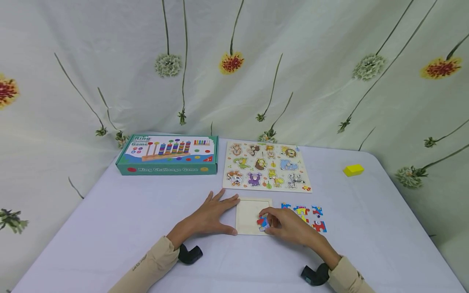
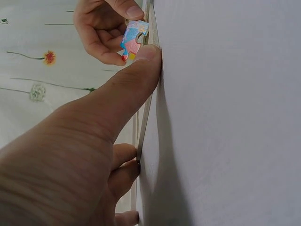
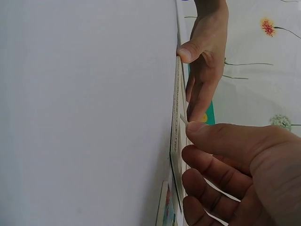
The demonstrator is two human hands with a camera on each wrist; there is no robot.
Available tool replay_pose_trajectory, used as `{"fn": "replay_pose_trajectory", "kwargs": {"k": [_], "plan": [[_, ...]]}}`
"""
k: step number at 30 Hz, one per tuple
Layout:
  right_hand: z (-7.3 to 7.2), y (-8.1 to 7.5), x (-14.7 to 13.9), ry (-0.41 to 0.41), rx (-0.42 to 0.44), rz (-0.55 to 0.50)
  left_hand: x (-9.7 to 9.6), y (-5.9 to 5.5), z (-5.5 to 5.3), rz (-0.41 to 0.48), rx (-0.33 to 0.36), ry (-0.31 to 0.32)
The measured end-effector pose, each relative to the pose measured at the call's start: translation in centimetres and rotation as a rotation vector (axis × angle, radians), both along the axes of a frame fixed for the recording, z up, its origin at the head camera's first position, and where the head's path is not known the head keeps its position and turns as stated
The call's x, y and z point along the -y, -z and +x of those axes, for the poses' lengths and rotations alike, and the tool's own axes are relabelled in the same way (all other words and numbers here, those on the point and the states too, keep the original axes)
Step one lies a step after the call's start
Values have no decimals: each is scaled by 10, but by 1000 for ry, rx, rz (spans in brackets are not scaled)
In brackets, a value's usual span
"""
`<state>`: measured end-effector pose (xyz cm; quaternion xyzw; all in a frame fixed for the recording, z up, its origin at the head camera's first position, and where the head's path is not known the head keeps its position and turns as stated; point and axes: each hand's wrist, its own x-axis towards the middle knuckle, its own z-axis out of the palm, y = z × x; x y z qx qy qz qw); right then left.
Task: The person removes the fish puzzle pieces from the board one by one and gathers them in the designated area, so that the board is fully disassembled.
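A pale wooden puzzle frame (image 1: 246,217) lies on the table in front of the person. The left hand (image 1: 214,213) has its fingers spread, thumb and fingertips resting at the frame's left edge. Between thumb and fingers the right hand (image 1: 289,226) pinches a colourful jigsaw piece (image 1: 262,223), tilted over the frame's right part. The left wrist view shows that piece (image 2: 133,38) with blue, pink and red print and a notch. To the right of the frame lie several loose jigsaw pieces (image 1: 319,226), partly hidden by the right hand.
Behind the frame lies an animal peg puzzle board (image 1: 267,167). A green Ring Challenge Game box (image 1: 168,156) stands at the back left. At the back right sits a yellow block (image 1: 353,170). A flowered cloth (image 1: 311,81) hangs behind the white table (image 1: 128,219).
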<state>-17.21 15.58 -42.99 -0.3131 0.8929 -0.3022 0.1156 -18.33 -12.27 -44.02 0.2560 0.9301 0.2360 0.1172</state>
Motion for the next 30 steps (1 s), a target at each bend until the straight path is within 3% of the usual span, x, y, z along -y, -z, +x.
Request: {"fn": "replay_pose_trajectory", "kwargs": {"k": [30], "plan": [[7,-6,-12,5,2,2,0,1,0,-9,-5,-1]]}}
